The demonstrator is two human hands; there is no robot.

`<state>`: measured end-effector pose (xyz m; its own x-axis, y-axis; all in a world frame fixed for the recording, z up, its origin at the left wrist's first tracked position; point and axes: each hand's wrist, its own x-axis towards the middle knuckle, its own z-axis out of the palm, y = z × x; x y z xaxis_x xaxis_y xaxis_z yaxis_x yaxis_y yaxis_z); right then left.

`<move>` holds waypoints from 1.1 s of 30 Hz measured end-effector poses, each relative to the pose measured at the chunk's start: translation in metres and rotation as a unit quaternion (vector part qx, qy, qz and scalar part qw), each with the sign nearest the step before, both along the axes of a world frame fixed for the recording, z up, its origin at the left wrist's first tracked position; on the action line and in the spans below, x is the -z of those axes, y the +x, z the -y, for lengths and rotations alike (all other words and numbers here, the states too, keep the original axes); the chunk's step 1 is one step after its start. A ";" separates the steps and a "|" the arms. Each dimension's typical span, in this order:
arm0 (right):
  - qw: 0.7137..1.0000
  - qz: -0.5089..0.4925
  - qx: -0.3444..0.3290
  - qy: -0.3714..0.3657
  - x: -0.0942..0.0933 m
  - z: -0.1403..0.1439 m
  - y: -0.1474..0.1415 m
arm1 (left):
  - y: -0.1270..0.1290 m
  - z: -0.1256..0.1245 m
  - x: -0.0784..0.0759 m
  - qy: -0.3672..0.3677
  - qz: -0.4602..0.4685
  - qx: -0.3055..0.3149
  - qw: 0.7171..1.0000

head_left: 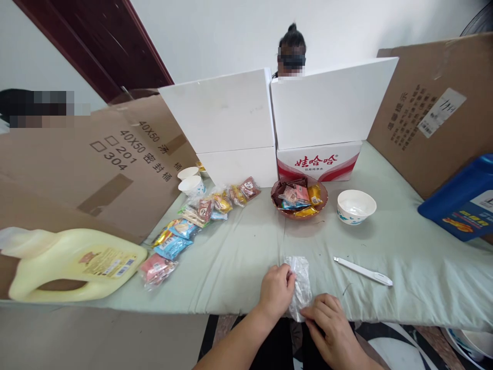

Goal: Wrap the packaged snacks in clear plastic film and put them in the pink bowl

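Note:
A clear plastic bag (301, 285) lies crumpled at the front edge of the cloth-covered table. My left hand (276, 289) pinches its left side near the top. My right hand (329, 321) has its fingertips closed on the bag's lower right edge. To the right of the bag lies a white utility knife (362, 271). Beyond my hands stands a reddish glass bowl (299, 210) heaped with wrapped snacks (296, 195). Beside it is a white paper bowl (356, 207).
Bagged snacks (175, 245) run in a line at the left. A yellow jug (77, 264) lies on its side there; a blue bottle (462, 200) leans at the right. Cardboard panels (127, 174) and white boxes (234, 118) wall the table; a person (291, 43) sits behind.

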<state>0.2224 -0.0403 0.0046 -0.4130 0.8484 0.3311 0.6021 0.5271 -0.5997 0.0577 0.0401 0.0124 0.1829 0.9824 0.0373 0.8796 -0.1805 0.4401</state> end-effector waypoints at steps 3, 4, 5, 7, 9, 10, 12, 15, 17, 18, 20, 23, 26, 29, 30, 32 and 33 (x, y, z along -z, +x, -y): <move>1.000 0.024 0.000 0.007 -0.006 0.001 0.003 | 0.003 0.002 0.001 0.014 -0.026 -0.006 1.000; 0.999 0.031 0.013 0.015 -0.008 -0.001 0.005 | 0.003 0.003 0.002 0.018 -0.030 -0.004 0.999; 0.999 0.035 0.031 0.025 -0.009 -0.004 0.006 | 0.004 0.004 0.003 0.021 -0.033 -0.001 0.999; 0.996 0.037 0.064 0.046 -0.011 -0.015 0.006 | 0.005 0.004 0.003 0.021 -0.032 0.007 0.999; 0.994 0.048 0.069 0.065 -0.010 -0.031 0.003 | 0.005 0.003 0.002 0.014 -0.026 0.011 1.000; 0.993 0.063 0.063 0.073 -0.008 -0.040 0.001 | 0.004 0.003 0.000 0.008 -0.019 0.011 1.000; 0.989 0.111 0.052 0.085 -0.003 -0.054 -0.004 | 0.001 0.004 -0.005 -0.019 0.016 0.009 1.000; 0.980 0.171 0.052 0.082 0.005 -0.064 -0.009 | -0.011 0.012 -0.013 -0.108 0.138 0.020 0.984; 0.978 0.185 0.056 0.073 0.009 -0.063 -0.010 | -0.023 0.022 -0.017 -0.180 0.228 0.038 0.956; 0.978 0.186 0.060 0.072 0.010 -0.061 -0.010 | -0.028 0.028 -0.018 -0.207 0.262 0.046 0.942; 0.977 0.189 0.065 0.071 0.011 -0.058 -0.010 | -0.039 0.039 -0.022 -0.241 0.290 0.068 0.924; 0.975 0.206 0.066 0.059 0.007 -0.056 -0.010 | -0.051 0.050 -0.027 -0.230 0.240 0.123 0.935; 0.970 0.231 0.059 0.045 0.003 -0.056 -0.011 | -0.056 0.055 -0.030 -0.183 0.173 0.180 0.951; 0.966 0.253 0.046 0.042 0.001 -0.057 -0.013 | -0.054 0.058 -0.032 -0.150 0.137 0.188 0.961; 0.964 0.259 0.042 0.041 0.000 -0.058 -0.014 | -0.052 0.058 -0.033 -0.135 0.117 0.176 0.968; 0.962 0.269 0.034 0.038 0.000 -0.059 -0.016 | -0.046 0.056 -0.035 -0.083 0.070 0.148 0.983; 0.961 0.272 0.030 0.035 0.001 -0.060 -0.017 | -0.043 0.054 -0.036 -0.048 0.051 0.145 0.987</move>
